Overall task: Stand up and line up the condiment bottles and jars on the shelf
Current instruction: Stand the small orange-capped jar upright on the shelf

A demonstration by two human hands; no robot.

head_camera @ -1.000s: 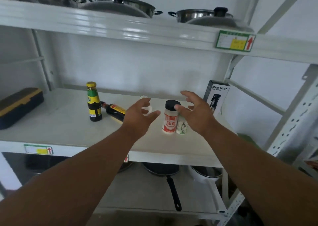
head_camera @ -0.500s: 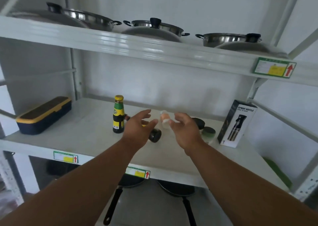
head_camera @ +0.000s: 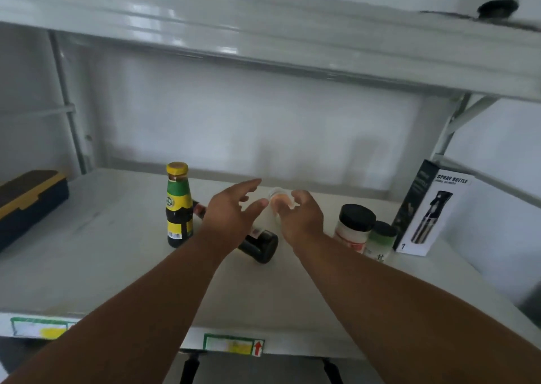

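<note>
On the white shelf (head_camera: 87, 252) a dark sauce bottle with a yellow cap (head_camera: 177, 205) stands upright. Behind my left wrist a second dark bottle (head_camera: 261, 245) lies on its side. A small clear jar (head_camera: 278, 198) stands at the back, and my right hand (head_camera: 301, 218) has its fingers curled round it. My left hand (head_camera: 231, 212) hovers just left of that jar, fingers spread, holding nothing. To the right stand a white jar with a black lid (head_camera: 354, 228) and a smaller green-lidded jar (head_camera: 380, 241), touching each other.
A spray bottle box (head_camera: 424, 208) stands upright at the far right. A dark blue box with a yellow rim (head_camera: 26, 202) sits at the left end. The upper shelf beam (head_camera: 263, 32) hangs low overhead. Black pan handles (head_camera: 190, 366) show below the shelf's front edge.
The view has moved closer to the shelf. My right hand has shifted left from the black-lidded jar to the small clear jar and closed round it. My left hand reached further in.
</note>
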